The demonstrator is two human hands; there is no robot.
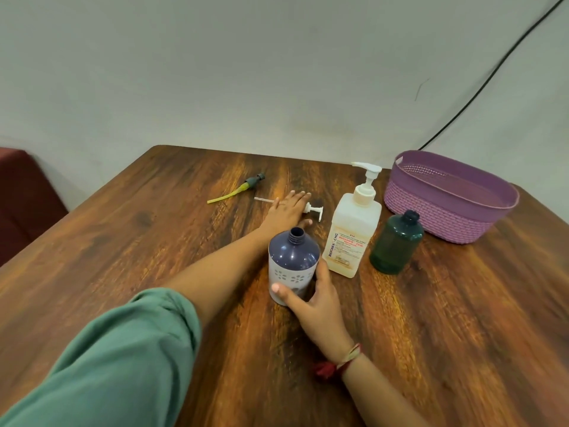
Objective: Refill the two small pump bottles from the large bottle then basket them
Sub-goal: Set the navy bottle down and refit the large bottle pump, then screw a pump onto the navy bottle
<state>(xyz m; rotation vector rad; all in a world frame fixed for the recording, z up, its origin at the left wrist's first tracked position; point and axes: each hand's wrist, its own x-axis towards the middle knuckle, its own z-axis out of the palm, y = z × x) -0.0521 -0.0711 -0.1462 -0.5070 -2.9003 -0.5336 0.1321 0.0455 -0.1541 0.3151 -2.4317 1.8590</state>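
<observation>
A small navy bottle with a white flowered lower half (292, 260) stands uncapped near the table's middle; my right hand (318, 306) grips its lower side with thumb and fingers. Behind it my left hand (288, 208) lies palm down, fingers straight, over a white pump (317, 209) lying on the table; the pump's tube sticks out to the left. The large white bottle with a pump top (351, 235) stands just right of the navy one. A small dark green bottle (395, 241), uncapped, stands further right. The purple basket (431, 214) sits at the back right.
A grey-green pump with a yellow tube (243, 189) lies on the wooden table (462, 318) at the back left. A black cable (492, 72) runs down the wall behind the basket. A maroon seat (21, 195) is beyond the table's left edge.
</observation>
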